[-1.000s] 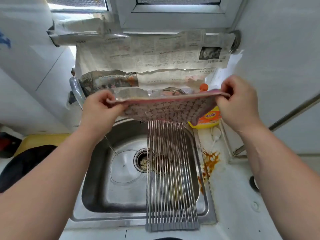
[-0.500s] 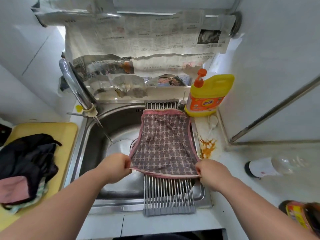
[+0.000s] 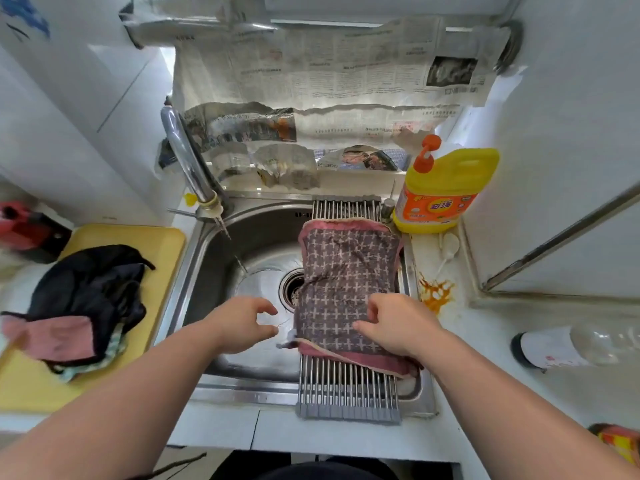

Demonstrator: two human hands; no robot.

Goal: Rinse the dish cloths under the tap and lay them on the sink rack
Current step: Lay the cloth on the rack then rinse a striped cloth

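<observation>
A brown dish cloth [image 3: 346,278] with white crosses and a pink border lies spread on the metal sink rack [image 3: 346,393], which spans the right half of the steel sink [image 3: 242,244]. My left hand [image 3: 242,323] hovers over the basin just left of the cloth, fingers loosely curled and holding nothing. My right hand [image 3: 394,323] rests over the cloth's near right part, fingers relaxed. The tap [image 3: 188,161] stands at the sink's back left and a thin stream falls from it. A pile of dark and pink cloths [image 3: 83,306] lies on a yellow board [image 3: 156,244] at the left.
A yellow detergent bottle [image 3: 440,192] with an orange pump stands at the sink's back right. An orange stain [image 3: 434,292] marks the counter right of the sink. A clear bottle [image 3: 568,346] lies on the right counter. Newspaper [image 3: 329,74] covers the back wall.
The cloth went from being held up stretched in the air to lying on the rack. Both hands have let go of its near edge; the left hand has drawn away over the basin.
</observation>
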